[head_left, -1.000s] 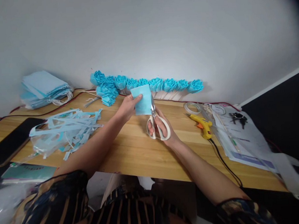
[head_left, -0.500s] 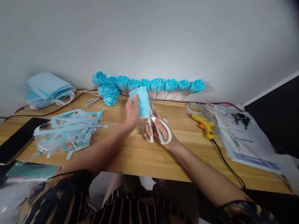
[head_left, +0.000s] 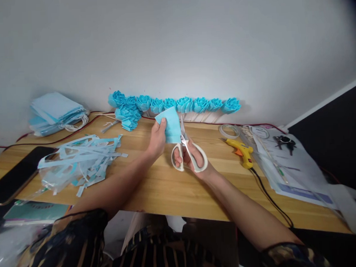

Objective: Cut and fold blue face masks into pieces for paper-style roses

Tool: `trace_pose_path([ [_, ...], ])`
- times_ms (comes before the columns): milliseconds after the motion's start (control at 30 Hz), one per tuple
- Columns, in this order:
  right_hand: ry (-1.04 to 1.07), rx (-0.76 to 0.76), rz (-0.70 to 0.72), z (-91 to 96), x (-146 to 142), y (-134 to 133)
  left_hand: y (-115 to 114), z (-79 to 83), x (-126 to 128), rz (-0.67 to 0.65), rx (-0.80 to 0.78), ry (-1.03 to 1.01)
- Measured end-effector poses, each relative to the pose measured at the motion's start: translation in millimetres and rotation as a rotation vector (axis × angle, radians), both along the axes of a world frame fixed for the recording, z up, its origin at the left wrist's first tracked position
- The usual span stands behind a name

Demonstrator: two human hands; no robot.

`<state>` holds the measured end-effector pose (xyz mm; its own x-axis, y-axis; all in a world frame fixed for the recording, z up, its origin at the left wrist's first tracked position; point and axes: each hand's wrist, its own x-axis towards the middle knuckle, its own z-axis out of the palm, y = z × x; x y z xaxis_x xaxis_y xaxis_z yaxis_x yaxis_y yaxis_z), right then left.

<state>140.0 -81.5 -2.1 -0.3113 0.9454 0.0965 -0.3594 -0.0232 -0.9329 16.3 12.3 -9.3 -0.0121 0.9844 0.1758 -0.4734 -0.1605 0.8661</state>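
Observation:
My left hand (head_left: 157, 139) pinches a light blue piece of mask fabric (head_left: 171, 124) and holds it upright above the wooden table (head_left: 156, 181). My right hand (head_left: 193, 160) has its fingers through the white handles of a pair of scissors (head_left: 187, 152). The blades point up along the right edge of the blue piece. Behind them a row of blue folded flowers (head_left: 176, 105) lies against the wall.
A heap of cut blue strips (head_left: 79, 161) lies at the left, with a stack of face masks (head_left: 56, 113) behind and a dark phone (head_left: 14, 176) at the left edge. A yellow glue gun (head_left: 240, 148), tape roll (head_left: 228, 129), papers and keys (head_left: 284, 141) lie at the right.
The blue piece has been turned in my left hand, which shifted its grip from the side to the lower left. The scissors moved slightly lower and stay at its right edge.

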Motion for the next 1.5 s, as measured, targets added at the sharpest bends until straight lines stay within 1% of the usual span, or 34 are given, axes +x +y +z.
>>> trace_pose_path([
  [200, -0.020, 0.046, -0.048, -1.6, 2.3, 2.9, 4.5, 0.2, -1.6, -0.092, -0.056, -0.010],
  [300, -0.038, 0.057, -0.053, -3.7, 2.8, 3.5, 5.8, -2.0, -0.6, -0.156, -0.060, -0.072],
  [433, -0.035, 0.064, -0.040, -4.8, 3.1, 3.4, 8.5, -2.4, -1.0, -0.193, -0.079, -0.129],
  [733, -0.023, 0.070, -0.022, -0.2, 3.2, 1.3, 10.2, 1.1, -3.7, -0.191, -0.031, -0.129],
  [933, -0.018, 0.062, -0.062, 2.2, 1.4, -0.7, 12.6, 1.0, -4.2, -0.123, 0.009, -0.101],
  [1100, 0.019, 0.045, -0.066, 2.5, 1.0, -1.3, 13.5, -1.5, -3.7, -0.145, 0.006, -0.098],
  [1233, 0.032, 0.038, -0.066, 3.3, 1.1, -2.0, 14.1, -1.7, -4.1, -0.110, 0.053, -0.100],
  [1333, 0.034, 0.037, -0.065, 3.4, 0.9, -1.6, 14.7, -2.1, -4.4, -0.101, 0.058, -0.083],
  [1500, 0.058, 0.052, -0.067, 0.9, 0.7, 0.4, 15.4, -4.7, -4.5, -0.128, 0.066, -0.082],
])
